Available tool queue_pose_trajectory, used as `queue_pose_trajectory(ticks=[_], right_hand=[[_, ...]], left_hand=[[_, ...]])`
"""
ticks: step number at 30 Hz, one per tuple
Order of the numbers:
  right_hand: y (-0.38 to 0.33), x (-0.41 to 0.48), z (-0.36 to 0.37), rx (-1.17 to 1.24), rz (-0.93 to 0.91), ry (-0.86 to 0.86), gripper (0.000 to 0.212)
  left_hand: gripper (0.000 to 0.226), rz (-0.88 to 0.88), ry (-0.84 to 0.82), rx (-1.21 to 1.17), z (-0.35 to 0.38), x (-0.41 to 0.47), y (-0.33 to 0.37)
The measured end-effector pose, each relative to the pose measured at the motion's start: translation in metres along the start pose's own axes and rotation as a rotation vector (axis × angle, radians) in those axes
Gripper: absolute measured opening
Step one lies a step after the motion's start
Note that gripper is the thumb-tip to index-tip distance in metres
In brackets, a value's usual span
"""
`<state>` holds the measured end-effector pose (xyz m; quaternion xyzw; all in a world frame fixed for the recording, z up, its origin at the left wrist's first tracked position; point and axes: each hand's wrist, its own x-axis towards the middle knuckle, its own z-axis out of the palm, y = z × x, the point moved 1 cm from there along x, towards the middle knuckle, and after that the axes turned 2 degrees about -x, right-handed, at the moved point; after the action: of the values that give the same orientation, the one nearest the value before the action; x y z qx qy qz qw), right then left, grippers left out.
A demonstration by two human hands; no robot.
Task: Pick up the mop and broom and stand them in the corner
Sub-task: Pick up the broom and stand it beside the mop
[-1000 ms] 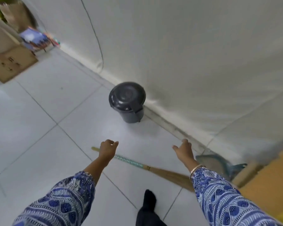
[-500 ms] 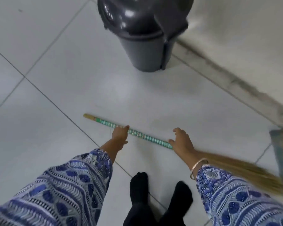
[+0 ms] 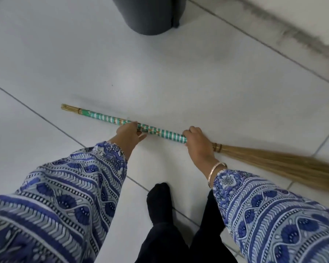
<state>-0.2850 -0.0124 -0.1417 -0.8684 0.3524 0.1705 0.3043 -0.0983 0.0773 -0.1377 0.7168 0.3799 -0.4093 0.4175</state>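
Note:
The broom [image 3: 163, 132] lies flat on the white tile floor, its green-and-white wrapped handle pointing left and its straw bristles [image 3: 285, 164] fanning to the right. My left hand [image 3: 130, 134] wraps around the middle of the handle. My right hand [image 3: 197, 142] grips the handle's end where the wrap meets the bristles. No mop is in view.
A dark grey bin [image 3: 150, 14] stands just beyond the broom at the top. The wall base [image 3: 285, 35] runs diagonally along the top right. My feet in black socks [image 3: 160, 200] stand right behind the broom.
I have bent lower and the view has closed in on the floor. Both hands went from hovering open over the broom to closing on its handle.

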Motion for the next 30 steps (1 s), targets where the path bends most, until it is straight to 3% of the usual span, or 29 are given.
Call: queue_pose_trajectory(ticks=[3, 6, 10, 17, 21, 26, 30], right_hand=[[-0.010, -0.017, -0.036, 0.017, -0.013, 0.022, 0.023], [-0.026, -0.041, -0.084, 0.023, -0.029, 0.064, 0.027], [-0.054, -0.078, -0.177, 0.047, -0.033, 0.123, 0.033], [-0.107, -0.176, -0.374, 0.096, 0.010, 0.321, 0.028], [-0.119, -0.243, -0.467, 0.166, 0.104, 0.518, 0.031], [-0.107, -0.360, -0.549, 0.242, 0.259, 0.800, 0.030], [-0.073, -0.462, -0.577, 0.316, 0.413, 0.974, 0.036]], left_hand=[[0.004, -0.007, -0.022, -0.048, 0.005, -0.045, 0.023], [0.037, -0.011, -0.029, -0.133, 0.002, -0.102, 0.048], [0.035, 0.089, -0.057, -0.129, -0.008, -0.209, 0.093], [0.026, 0.360, -0.214, -0.036, -0.028, -0.447, 0.168], [0.037, 0.666, -0.334, 0.100, -0.023, -0.586, 0.195], [0.027, 0.950, -0.697, 0.277, 0.001, -0.769, 0.169], [0.023, 1.170, -0.888, 0.411, 0.019, -0.888, 0.092]])
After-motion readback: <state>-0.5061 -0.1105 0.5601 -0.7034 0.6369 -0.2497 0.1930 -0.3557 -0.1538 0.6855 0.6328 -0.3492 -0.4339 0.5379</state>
